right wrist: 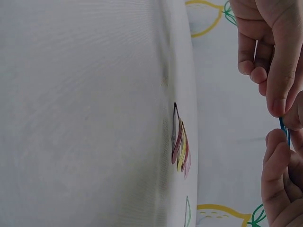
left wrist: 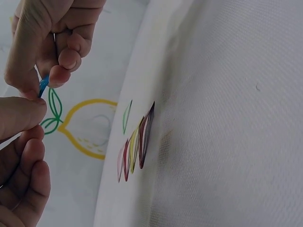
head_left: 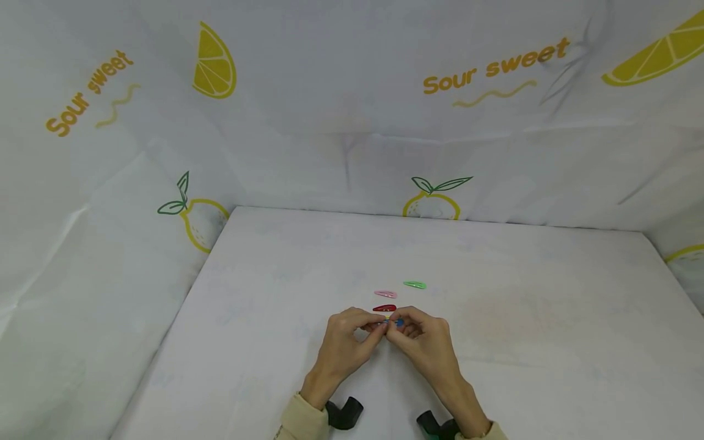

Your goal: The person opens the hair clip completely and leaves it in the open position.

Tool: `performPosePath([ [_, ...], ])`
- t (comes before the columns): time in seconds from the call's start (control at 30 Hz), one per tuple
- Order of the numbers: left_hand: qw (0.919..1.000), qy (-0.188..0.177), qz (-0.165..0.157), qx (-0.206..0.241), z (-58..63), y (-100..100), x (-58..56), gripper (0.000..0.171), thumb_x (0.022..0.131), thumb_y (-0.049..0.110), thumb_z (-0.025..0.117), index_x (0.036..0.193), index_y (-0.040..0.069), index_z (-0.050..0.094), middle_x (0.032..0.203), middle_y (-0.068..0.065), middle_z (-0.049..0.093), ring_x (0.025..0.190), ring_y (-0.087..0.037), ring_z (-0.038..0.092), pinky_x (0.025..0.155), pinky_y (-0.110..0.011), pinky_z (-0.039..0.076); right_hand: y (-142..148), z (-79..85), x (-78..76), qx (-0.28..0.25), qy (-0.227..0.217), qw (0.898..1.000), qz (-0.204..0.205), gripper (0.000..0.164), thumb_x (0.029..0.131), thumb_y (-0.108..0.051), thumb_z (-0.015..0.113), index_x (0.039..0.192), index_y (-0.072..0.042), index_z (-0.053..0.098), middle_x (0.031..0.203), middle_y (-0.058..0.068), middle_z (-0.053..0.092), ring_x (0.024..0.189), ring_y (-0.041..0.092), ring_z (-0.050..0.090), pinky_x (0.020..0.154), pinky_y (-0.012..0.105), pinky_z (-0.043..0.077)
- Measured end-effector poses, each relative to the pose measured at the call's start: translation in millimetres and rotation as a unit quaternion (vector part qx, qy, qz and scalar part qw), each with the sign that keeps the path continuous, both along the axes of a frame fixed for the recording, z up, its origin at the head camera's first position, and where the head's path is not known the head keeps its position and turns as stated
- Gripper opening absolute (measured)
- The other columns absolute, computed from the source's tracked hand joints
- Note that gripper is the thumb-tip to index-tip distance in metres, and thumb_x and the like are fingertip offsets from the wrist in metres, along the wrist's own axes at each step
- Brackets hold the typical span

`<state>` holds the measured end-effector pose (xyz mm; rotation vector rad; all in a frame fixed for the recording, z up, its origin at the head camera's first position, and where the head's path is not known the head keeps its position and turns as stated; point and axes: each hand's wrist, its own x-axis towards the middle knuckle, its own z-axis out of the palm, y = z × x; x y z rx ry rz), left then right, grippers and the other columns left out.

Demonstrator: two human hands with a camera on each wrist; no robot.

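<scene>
fingertips (right wrist: 279,106) of my left hand (head_left: 348,335) and right hand (head_left: 429,339) pinch a slim blue hair clip (right wrist: 284,126), each grip narrow; it bridges the little gap between them, lifted off the white tabletop (head_left: 275,275). my fingers hide its ends, so i can't tell whether it is snapped flat. beyond lie a glossy red teardrop-shaped clip (head_left: 385,308), a pink teardrop-shaped clip (head_left: 385,294) and a light green teardrop-shaped clip (head_left: 415,285), cut off in the right wrist view. from the head, my hands nearly cover a narrow yellow clip (left wrist: 134,146) and hide a dark pointed clip (left wrist: 146,136), its colour hard to make out.
</scene>
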<state>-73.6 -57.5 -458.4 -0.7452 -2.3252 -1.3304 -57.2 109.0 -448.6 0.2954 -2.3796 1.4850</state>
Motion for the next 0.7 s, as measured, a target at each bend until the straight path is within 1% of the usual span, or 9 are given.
performPosePath([
  [0.2,1.0,0.004,0.008,0.003,-0.6,0.7,0.0,0.006,0.084,0.005,0.082,0.09,0.005,0.082,0.077,-0.002,0.078,0.069,-0.009,0.069,0.068,-0.015,0.054,-0.1,-1.6,-0.7,-0.001,0.003,1.0,0.0,0.022,0.076,0.012,0.077,0.083,-0.009,0.073,0.065,-0.004,0.067,0.056,-0.004,0.053,0.05,0.015,0.048],
  [0.37,0.9999,0.001,0.009,0.01,-0.7,1.0,0.4,0.007,0.083,0.003,0.082,0.09,0.005,0.082,0.079,-0.003,0.079,0.07,-0.01,0.071,0.068,-0.015,0.055,0.3,-2.7,-0.6,0.002,0.001,1.0,0.001,0.022,0.076,0.012,0.077,0.083,-0.008,0.073,0.064,-0.004,0.067,0.056,-0.004,0.053,0.05,0.015,0.048],
  [0.7,0.9998,0.005,0.016,0.012,-1.2,1.6,1.3,0.008,0.081,0.001,0.083,0.089,0.004,0.082,0.081,-0.005,0.08,0.07,-0.011,0.072,0.067,-0.013,0.054,-0.5,-3.4,-0.4,0.009,-0.007,1.0,-0.001,0.022,0.076,0.012,0.078,0.082,-0.008,0.073,0.063,-0.004,0.067,0.054,-0.004,0.052,0.049,0.015,0.047],
])
